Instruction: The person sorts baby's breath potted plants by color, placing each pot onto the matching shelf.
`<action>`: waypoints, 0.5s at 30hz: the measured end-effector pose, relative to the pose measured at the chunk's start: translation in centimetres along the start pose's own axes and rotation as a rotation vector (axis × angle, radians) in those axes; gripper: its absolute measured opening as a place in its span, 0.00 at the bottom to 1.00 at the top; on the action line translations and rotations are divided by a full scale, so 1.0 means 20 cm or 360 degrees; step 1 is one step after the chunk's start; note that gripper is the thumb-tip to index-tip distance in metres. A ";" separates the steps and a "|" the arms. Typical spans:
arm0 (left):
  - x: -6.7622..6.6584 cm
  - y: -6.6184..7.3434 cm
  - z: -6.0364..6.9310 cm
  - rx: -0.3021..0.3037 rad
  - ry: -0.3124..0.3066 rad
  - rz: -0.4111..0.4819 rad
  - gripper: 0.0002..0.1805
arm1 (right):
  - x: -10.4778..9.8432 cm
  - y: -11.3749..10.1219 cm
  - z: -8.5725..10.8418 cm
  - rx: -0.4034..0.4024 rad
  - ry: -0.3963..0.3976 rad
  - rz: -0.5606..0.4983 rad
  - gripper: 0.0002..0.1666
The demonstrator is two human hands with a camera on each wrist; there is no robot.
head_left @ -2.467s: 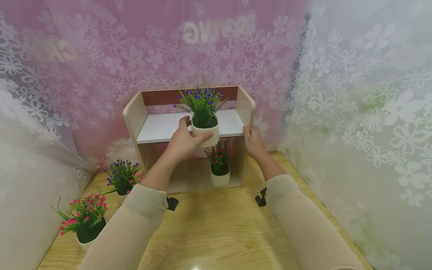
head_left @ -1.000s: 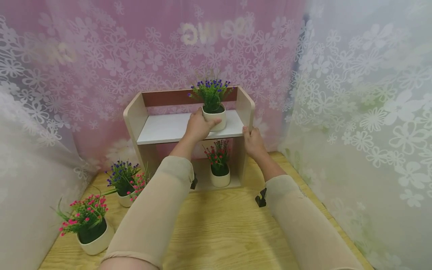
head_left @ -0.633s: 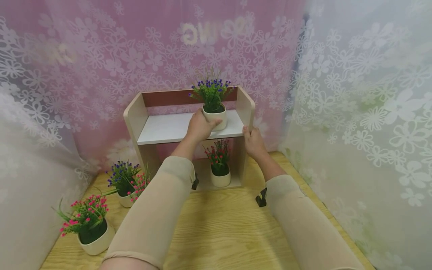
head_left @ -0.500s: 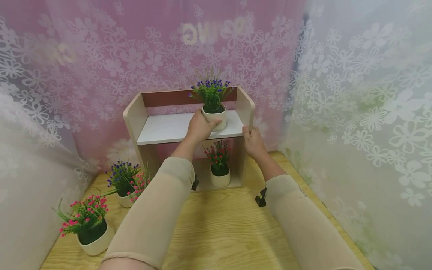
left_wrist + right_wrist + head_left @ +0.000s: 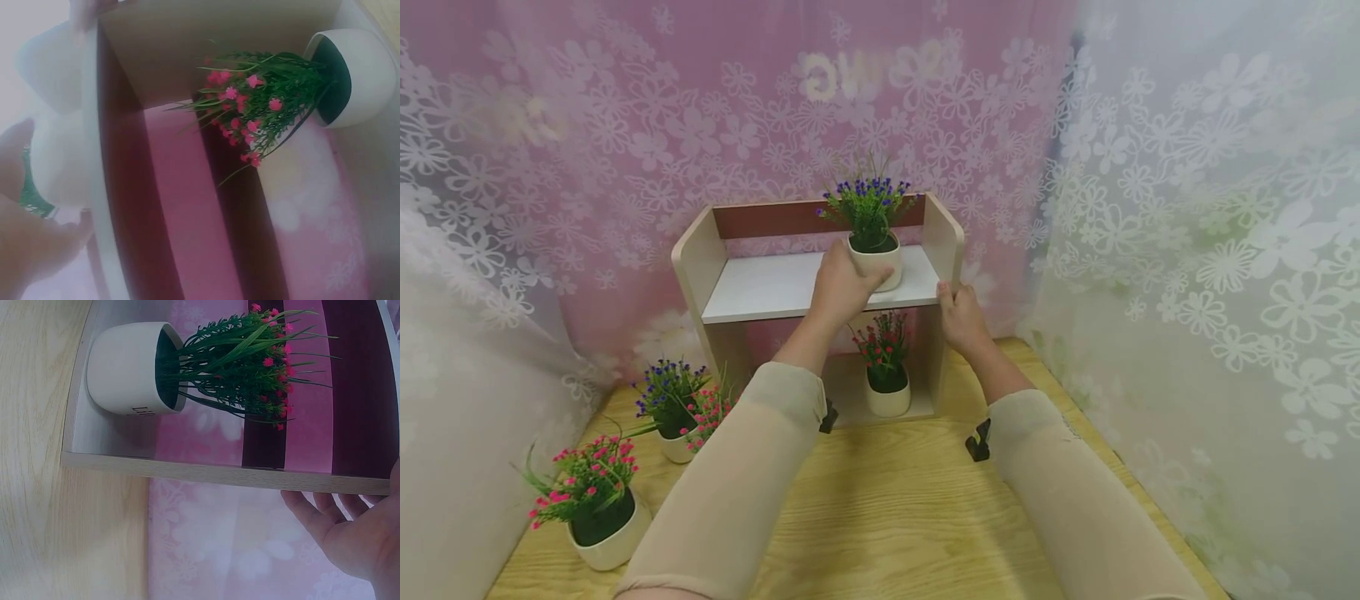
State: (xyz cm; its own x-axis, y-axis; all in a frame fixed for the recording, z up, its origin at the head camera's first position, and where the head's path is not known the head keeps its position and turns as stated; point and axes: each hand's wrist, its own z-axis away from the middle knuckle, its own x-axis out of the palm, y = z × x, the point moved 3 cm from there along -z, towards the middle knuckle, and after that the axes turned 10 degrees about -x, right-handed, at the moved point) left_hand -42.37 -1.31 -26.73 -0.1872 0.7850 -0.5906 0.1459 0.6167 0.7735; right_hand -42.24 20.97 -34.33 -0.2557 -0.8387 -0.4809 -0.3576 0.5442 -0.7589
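Observation:
In the head view, a white pot of purple-blue flowers point(image 5: 880, 260) stands upright at the right of the upper white board of a small wooden shelf point(image 5: 760, 287). My left hand point(image 5: 841, 287) grips this pot from its left side, thumb across the front; the other fingers are mostly hidden behind it. My right hand point(image 5: 962, 317) holds the shelf's right side panel near the upper board's front corner. In the right wrist view, its fingers point(image 5: 306, 509) lie along the panel's outer face. Below, a white pot of red-pink flowers point(image 5: 889, 400) stands in the lower compartment at the right.
On the wooden table point(image 5: 880, 517) at the left are a pot of pink flowers point(image 5: 608, 537), a pot of blue flowers point(image 5: 675, 446) and more pink blossoms point(image 5: 707, 412) partly behind my left sleeve. Floral curtains point(image 5: 1210, 250) surround the table at the back and sides.
Since the earliest frame, my left hand has carried the purple-blue flower pot back and rightward, from in front of the upper board onto it. Over the last second, pot and both hands have barely moved.

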 end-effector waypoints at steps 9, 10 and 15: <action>-0.12 -0.02 0.14 0.0066 0.0141 0.0149 0.51 | 0.01 0.00 0.00 -0.0009 0.0012 0.0007 0.36; -0.13 -0.03 0.16 0.0076 0.0153 0.0162 0.50 | 0.00 0.00 0.00 -0.0010 0.0013 0.0003 0.36; -0.18 -0.08 0.26 0.0127 0.0203 0.0207 0.46 | 0.01 0.00 0.00 -0.0013 0.0012 -0.0012 0.35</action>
State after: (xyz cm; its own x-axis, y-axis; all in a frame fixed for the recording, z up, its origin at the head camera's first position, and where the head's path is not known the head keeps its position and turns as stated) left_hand -36.83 -4.81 -26.94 -0.2829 0.8475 -0.4491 0.2522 0.5175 0.8177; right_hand -42.20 20.90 -34.45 -0.2597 -0.8425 -0.4719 -0.3669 0.5381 -0.7588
